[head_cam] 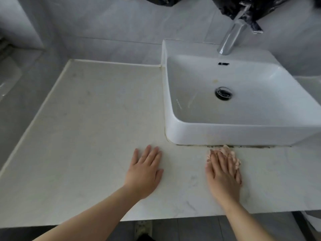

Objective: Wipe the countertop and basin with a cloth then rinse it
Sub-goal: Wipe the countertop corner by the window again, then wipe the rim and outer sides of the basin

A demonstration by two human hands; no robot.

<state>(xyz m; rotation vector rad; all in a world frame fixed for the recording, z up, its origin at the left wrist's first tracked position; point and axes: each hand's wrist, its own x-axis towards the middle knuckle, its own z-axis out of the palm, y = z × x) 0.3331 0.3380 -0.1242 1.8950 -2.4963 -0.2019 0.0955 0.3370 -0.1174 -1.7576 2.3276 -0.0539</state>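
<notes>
Under the right hand (224,173): one pinkish cloth (231,154), bunched beneath flat, straight fingers that press it onto the countertop (95,127), just short of the front wall of the basin (243,134).
Off to that hand's left: the left hand (145,173), palm down, fingers spread wide, holding nothing, resting on bare stone well apart from the cloth.
Step in hand: wiping the counter strip, I'd say; the basin's inside and the rinse look still to do.
Next move calls for: firm pressure along the dark seam (243,146) just beyond the fingertips, where grime sits.
Count: two hands, one cloth, one basin, one faucet (231,37), one drain (224,93).
</notes>
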